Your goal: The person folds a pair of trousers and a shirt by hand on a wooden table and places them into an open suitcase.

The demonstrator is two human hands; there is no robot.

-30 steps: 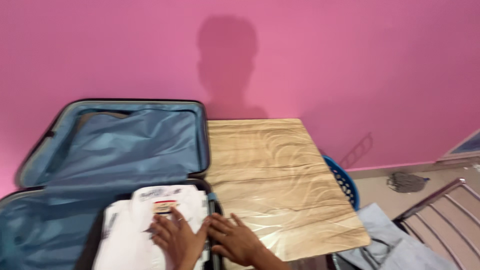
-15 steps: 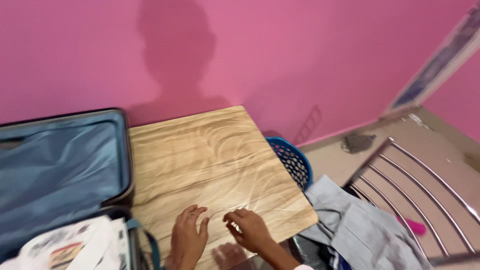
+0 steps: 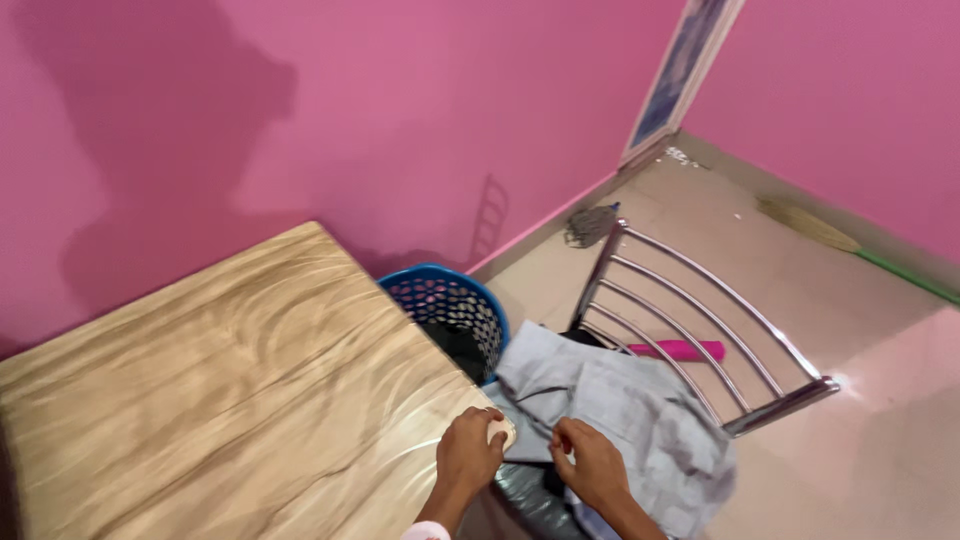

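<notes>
Grey garment [image 3: 620, 410], draped on metal chair [image 3: 700, 320]: right hand [image 3: 592, 465] pinching edge, left hand [image 3: 470, 450] curled at table [image 3: 230, 380] corner, possibly touching cloth. Step: pickup; next needs lift clear.

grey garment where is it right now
In the head view the grey garment lies lower right of centre, draped on the metal chair, just right of the blue basket, with the right hand at its near edge.

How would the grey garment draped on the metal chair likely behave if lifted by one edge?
The grey garment lies in soft folds, so it probably hangs limp and unfolds. Draped over the chair, it may snag on the rails. The right hand is at its edge.
</notes>
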